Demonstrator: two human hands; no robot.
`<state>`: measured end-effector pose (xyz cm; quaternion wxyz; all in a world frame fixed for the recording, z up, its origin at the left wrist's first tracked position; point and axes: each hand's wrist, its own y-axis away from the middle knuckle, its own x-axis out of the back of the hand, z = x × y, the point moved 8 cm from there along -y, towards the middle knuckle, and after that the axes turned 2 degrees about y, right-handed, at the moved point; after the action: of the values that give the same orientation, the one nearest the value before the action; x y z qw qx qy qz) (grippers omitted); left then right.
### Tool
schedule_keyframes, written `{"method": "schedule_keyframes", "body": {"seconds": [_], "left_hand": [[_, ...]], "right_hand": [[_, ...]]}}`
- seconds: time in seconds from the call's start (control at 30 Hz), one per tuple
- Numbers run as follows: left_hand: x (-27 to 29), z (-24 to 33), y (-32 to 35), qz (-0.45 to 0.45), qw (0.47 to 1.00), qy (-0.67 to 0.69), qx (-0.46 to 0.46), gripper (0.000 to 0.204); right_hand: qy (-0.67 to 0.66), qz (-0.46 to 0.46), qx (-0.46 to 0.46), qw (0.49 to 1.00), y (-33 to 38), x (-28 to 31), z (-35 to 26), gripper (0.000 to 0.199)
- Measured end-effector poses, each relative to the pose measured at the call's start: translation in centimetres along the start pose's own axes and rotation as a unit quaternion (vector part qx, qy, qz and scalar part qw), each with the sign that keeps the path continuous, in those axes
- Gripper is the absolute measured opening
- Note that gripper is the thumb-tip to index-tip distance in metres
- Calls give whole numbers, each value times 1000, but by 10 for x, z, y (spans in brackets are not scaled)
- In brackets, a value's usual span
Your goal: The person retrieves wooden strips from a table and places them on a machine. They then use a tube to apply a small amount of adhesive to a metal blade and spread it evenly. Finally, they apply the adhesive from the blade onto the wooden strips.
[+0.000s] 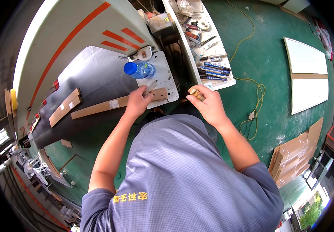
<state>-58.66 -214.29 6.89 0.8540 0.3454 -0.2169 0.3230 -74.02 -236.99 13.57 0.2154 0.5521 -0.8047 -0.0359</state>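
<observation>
A green floor (260, 23) spreads under everything. At the far left stands a big white machine (74, 27) with orange stripes; in front of it a dark bed (97, 73) slopes away to the left. On the right, the floor carries a white panel (310, 91) crossed by a brown band and, nearer, a stack of cardboard (294, 154). A yellow cord (256, 112) loops on the floor between these and a white tray (217, 49), which sits beyond the right hand and holds pens (215, 71) and loose small items.

A pale metal plate (163, 63) with holes lies at the right end of the bed. A long brown strip (101, 109) runs from the bed onto the plate, and two shorter strips (64, 108) lie to its left. A blue-capped bottle (145, 70) stands on the plate, beyond the left hand.

The left hand (137, 102) is over the long strip, its fingers curled round a flat grey piece (150, 87) that points far and right; whether the hand touches the strip, I cannot tell. The right hand (209, 104), apart from the left and just near of the tray, pinches a short tan cylinder (196, 94) between thumb and fingers.
</observation>
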Motion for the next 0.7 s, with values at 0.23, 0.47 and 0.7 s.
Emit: {"method": "schedule_keyframes", "body": {"seconds": [0.23,0.47,0.7], "left_hand": [[-14,-19,-42,84,974,-185,-101,27],[-21,-23,-54,61,970,-223,-79,28],[-30,38,-22,-13,973,230,22,22]], "right_hand": [[39,20,54,998,2,0,-5,32],[71,39,63,995,11,6,-14,33],[41,34,93,994,19,8,-25,28]]}}
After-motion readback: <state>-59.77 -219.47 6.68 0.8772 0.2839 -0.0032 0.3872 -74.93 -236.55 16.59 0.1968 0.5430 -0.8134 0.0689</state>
